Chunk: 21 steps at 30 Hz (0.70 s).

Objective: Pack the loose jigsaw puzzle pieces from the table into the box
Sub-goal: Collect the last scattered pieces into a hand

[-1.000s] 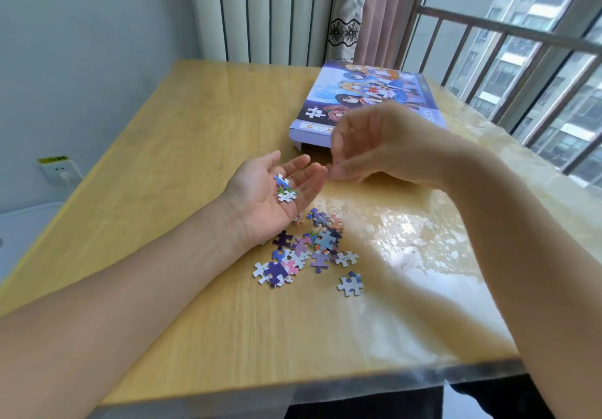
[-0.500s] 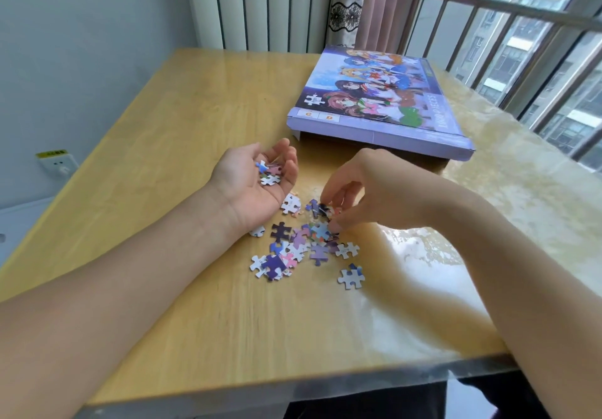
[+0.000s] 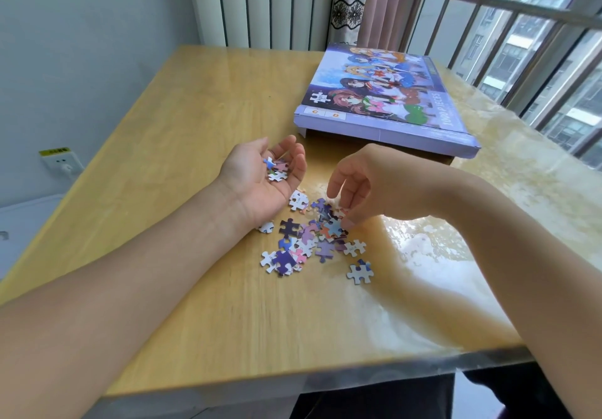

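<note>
Several loose puzzle pieces [image 3: 309, 239] lie in a small pile at the middle of the wooden table [image 3: 195, 118]. My left hand [image 3: 260, 177] rests palm up just left of the pile, fingers curled around a few pieces [image 3: 277, 169] in the palm. My right hand [image 3: 361, 187] hovers over the pile's right side, thumb and fingertips pinching a piece [image 3: 335, 225] at its top. The purple puzzle box [image 3: 384, 99] with a cartoon picture lies behind the hands, its lid raised slightly at the near edge.
A window with metal bars [image 3: 521, 47] runs along the right side. A radiator [image 3: 260, 1] and curtain [image 3: 368, 1] stand behind the table. A wall socket [image 3: 60, 161] sits low on the left wall. The table's front edge [image 3: 293, 382] is near me.
My right hand came down from beside my left palm to the pile and now pinches a piece. My left hand lowered toward the table and its fingers curled more.
</note>
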{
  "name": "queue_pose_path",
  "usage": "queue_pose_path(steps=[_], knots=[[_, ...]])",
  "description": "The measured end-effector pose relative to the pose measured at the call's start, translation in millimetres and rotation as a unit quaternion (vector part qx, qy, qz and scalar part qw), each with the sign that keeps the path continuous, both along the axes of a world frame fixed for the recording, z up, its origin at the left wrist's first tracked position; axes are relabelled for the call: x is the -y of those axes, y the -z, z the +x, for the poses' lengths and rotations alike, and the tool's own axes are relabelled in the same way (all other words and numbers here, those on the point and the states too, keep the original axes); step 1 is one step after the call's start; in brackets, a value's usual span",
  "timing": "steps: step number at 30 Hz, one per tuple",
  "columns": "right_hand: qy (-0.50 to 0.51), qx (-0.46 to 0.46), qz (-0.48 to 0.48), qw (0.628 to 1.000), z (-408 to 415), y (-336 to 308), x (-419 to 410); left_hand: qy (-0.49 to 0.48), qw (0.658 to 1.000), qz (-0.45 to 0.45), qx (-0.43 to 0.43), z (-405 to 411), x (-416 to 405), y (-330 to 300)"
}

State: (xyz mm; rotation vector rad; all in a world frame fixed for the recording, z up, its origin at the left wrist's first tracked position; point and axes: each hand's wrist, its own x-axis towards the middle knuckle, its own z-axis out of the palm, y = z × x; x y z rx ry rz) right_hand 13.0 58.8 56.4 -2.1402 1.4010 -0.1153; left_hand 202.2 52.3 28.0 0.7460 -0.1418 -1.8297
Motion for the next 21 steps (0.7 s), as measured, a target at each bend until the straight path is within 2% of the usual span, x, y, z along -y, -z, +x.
queue_pose_path(steps=[8, 16, 19, 21], knots=[[-0.024, 0.020, 0.027, 0.999, 0, -2, -4, -0.002, 1.000, 0.003, -0.004, 0, 0, 1], [0.002, 0.076, 0.025, 0.997, -5, 1, -4, -0.002, 1.000, 0.003, 0.004, 0, -1, -1], [0.008, 0.194, 0.086, 0.977, -10, -2, 0, 0.005, 1.000, -0.007, 0.008, -1, 1, 0], [0.021, 0.311, 0.135, 0.940, -6, -10, 7, 0.026, 0.999, -0.015, 0.011, -1, 0, 0]])
